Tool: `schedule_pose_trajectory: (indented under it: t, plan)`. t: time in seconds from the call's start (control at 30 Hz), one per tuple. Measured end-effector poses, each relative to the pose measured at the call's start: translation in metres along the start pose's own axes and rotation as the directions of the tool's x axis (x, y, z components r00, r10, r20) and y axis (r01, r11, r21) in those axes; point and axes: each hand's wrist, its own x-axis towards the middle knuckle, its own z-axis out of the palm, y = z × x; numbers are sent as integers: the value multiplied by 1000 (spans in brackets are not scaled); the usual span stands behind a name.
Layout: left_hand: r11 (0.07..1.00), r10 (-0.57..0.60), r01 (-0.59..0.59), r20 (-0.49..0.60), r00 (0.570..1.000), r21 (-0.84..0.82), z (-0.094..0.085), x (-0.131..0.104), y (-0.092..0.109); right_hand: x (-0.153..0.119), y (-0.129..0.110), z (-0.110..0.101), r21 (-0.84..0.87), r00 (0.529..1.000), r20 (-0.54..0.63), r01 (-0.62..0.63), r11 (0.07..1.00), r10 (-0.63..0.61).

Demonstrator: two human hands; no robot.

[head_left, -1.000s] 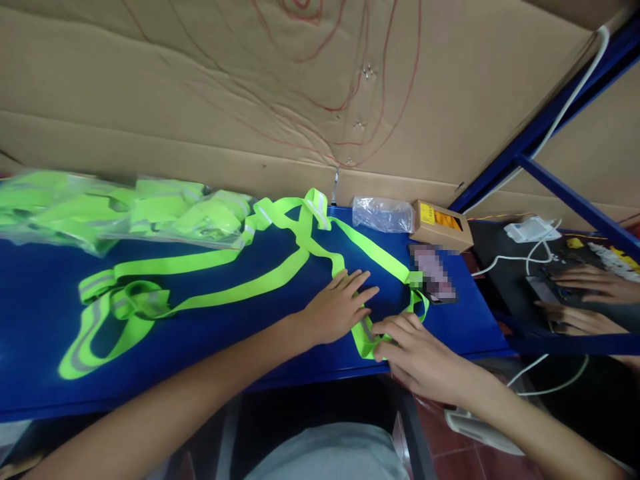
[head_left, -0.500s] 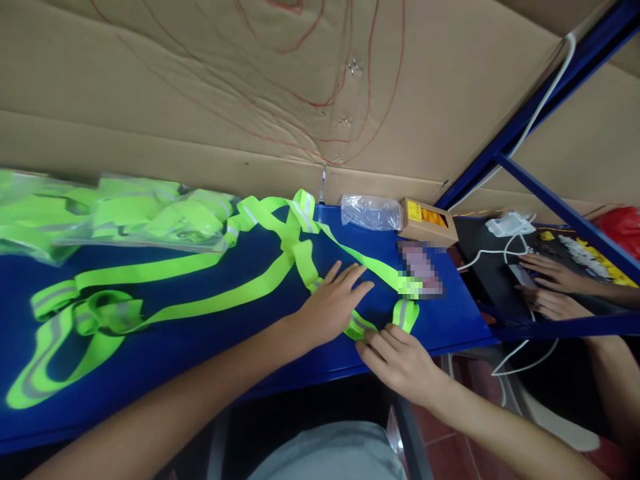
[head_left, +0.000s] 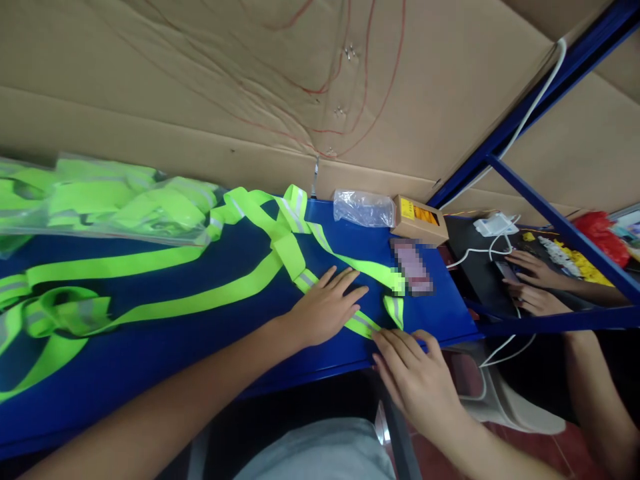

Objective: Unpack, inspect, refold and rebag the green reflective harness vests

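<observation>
A neon green strap vest with grey reflective bands (head_left: 200, 297) lies spread across the blue table (head_left: 165, 360). My left hand (head_left: 325, 307) rests flat, fingers apart, pressing one strap near the table's front right. My right hand (head_left: 415, 373) sits at the table's front edge, its fingertips on the folded end of the strap (head_left: 373, 327); whether it pinches the strap I cannot tell.
Clear bags of folded green vests (head_left: 110, 203) lie at the back left. A crumpled plastic bag (head_left: 364, 208), a small cardboard box (head_left: 419, 218) and a phone (head_left: 413, 267) sit at the back right. Another person's hands (head_left: 530, 283) work at a dark surface to the right. Cardboard lines the wall.
My right hand slid toward the table's front edge, flattening the strap loop that stood up by the phone. The left hand stayed pressing the strap. The view shifted right.
</observation>
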Motion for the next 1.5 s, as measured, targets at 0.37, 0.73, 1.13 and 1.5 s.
schedule_pose_trajectory:
  t: [0.37,0.73,1.13,1.5]
  plan:
    - [999,-16,18,30,999,-43,1,-2,2,-22,18,-9,-48,984,-23,-178,983,177]
    - [999,-17,19,49,999,-44,5,-2,-1,-29,52,8,237,835,10,-536,810,550]
    - [999,-7,9,41,999,-46,6,-3,-2,-17,64,25,-85,625,-11,-779,622,781]
    - [992,-30,18,-100,995,-122,-17,-2,5,-26,44,31,778,523,219,-603,177,824]
